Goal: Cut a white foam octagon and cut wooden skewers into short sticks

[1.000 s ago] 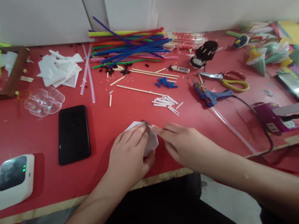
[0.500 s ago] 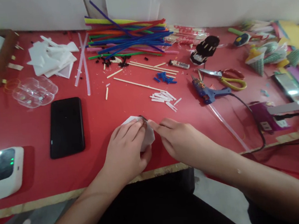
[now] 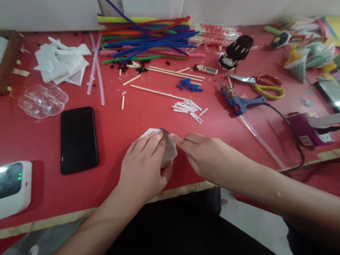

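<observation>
My left hand is closed over a white many-sided piece, perhaps paper or foam sheet, near the table's front edge. Its fingers lie across the top, and the thumb is at the near side. A small dark strip or edge shows at the far rim of the piece, between my two hands. My right hand is to the right, fingers curled and index fingertip reaching to that dark edge. Whatever its fingers pinch is hidden.
On the red table lie a black phone, a white device, white cut sticks, blue bits and pipe cleaners. Rightward are a glue gun with its cable, scissors and a black figure.
The whole view has shifted slightly, so the table things appear a little to the right and higher. Both hands keep nearly the same pose around the white piece.
</observation>
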Demonstrator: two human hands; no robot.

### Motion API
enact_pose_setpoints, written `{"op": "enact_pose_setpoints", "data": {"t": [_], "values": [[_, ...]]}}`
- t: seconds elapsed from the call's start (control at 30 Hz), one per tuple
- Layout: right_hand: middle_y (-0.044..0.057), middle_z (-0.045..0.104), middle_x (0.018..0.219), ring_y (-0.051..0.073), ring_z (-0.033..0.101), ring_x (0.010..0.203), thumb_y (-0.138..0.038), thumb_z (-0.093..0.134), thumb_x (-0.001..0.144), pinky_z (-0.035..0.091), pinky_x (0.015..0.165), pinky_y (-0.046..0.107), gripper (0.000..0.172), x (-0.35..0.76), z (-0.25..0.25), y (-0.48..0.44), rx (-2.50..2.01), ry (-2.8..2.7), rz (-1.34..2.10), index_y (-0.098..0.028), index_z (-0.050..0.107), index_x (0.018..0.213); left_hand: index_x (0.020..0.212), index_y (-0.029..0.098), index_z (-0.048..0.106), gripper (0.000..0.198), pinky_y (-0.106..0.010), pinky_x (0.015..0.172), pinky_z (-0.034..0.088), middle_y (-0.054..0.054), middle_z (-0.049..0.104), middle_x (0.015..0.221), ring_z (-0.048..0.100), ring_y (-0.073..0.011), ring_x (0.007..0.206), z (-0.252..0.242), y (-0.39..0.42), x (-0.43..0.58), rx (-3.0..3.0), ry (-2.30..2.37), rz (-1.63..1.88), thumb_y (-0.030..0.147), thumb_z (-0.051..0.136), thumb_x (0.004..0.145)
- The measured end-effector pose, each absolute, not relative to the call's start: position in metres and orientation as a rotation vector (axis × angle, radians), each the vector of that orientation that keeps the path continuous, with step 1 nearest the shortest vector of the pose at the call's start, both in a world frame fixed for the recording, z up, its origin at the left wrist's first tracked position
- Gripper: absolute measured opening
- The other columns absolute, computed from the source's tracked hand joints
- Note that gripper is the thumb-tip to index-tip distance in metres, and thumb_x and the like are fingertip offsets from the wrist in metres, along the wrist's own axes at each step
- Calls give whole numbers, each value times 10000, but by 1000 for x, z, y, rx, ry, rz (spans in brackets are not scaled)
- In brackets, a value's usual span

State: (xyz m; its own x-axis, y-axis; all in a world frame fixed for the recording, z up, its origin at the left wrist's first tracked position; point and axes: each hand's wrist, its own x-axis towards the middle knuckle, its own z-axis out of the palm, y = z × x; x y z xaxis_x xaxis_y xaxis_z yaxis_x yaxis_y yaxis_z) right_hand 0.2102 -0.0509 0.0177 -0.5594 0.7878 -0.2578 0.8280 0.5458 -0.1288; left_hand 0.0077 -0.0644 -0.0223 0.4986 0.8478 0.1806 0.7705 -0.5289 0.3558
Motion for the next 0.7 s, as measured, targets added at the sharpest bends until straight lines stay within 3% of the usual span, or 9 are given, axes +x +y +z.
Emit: {"op": "enact_pose_setpoints", "data": {"t": [0.17,0.37,0.7], "values": [[109,704,982,160,628,727,-60,468,911,445,575,258,594,213,18,-53,1379,2608,-371,-82,458,1504,1384,113,562,545,-465,1105,465,-112,618,1441,561,-315,1310,-22,-65,8,2499,1387,490,288,607,870],[129,719,1020,215,660,887,-47,469,899,481,617,282,622,217,18,-57,1330,2618,-387,-53,423,1519,1389,113,561,549,-473,1109,467,-114,617,1445,562,-316,1311,-20,-65,9,2490,1392,488,276,616,867],[74,689,936,140,615,668,-52,496,891,402,540,252,647,222,23,-67,1411,2511,-425,-119,440,1532,1362,105,597,525,-483,1112,479,-119,622,1443,572,-322,1309,-21,-64,9,2498,1376,510,275,611,866]]}}
